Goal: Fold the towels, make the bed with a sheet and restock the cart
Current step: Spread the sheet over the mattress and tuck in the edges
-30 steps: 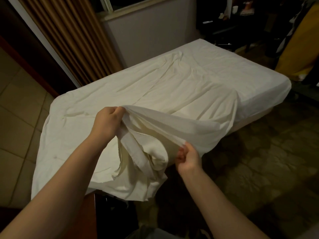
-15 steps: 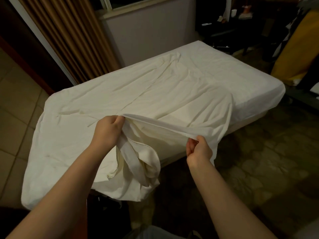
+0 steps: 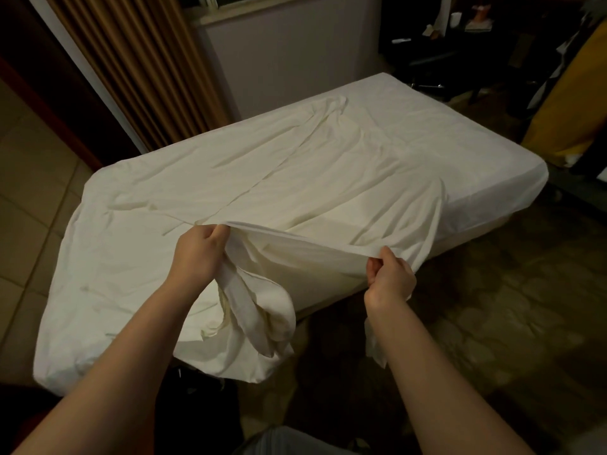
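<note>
— Where are we looking from?
— We are looking from the person's head, facing forward and down, with both forearms showing from 6 o'clock.
— How near are we sitting?
— We are sitting close: the left hand (image 3: 200,254) and the right hand (image 3: 391,277), both pinching the sheet (image 3: 295,178) hem, are filling the centre, and the bed (image 3: 512,192) is stretching away toward 1 o'clock.
— What are we catching at the edges?
— The wide-angle lens is taking in the curtain (image 3: 131,60) at 11 o'clock, the tiled floor (image 3: 26,192) at 9 o'clock and a dark floor (image 3: 492,323) at 4 o'clock.
</note>
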{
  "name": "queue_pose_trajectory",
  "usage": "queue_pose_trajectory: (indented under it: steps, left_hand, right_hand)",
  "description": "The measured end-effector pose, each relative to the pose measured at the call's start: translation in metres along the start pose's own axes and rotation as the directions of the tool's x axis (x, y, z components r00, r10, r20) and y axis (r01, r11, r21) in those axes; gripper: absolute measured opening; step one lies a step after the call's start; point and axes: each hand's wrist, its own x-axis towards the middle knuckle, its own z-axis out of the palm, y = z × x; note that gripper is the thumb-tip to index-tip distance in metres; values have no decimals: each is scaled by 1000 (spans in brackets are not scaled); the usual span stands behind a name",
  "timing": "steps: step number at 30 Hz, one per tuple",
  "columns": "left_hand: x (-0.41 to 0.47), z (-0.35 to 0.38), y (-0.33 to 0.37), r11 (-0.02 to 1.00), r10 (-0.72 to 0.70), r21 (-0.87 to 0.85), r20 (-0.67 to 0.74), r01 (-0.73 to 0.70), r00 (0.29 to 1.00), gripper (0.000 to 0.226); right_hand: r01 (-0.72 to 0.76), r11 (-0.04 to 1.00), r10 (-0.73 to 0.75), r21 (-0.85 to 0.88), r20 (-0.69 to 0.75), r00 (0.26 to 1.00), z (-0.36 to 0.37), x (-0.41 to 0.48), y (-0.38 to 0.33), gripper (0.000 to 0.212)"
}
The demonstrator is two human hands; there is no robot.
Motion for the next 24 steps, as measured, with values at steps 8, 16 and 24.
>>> queue_pose_trajectory:
  steps: [8,16,24]
  left_hand:
    - [6,7,-5,998,-57,-19,-23,57,998,32]
    - [5,17,-5,998,-59,-12,-13,59,998,33]
    - [0,17,-17,996,-85,-1,-59,85,995,33]
  right_hand:
    - [-122,992,119,24,83,989,4,5,-23,14]
    - [-172,985,171,25,43,984,3,11,-28,19]
    - [-29,997,37,-69,117,992,8,11,-34,11]
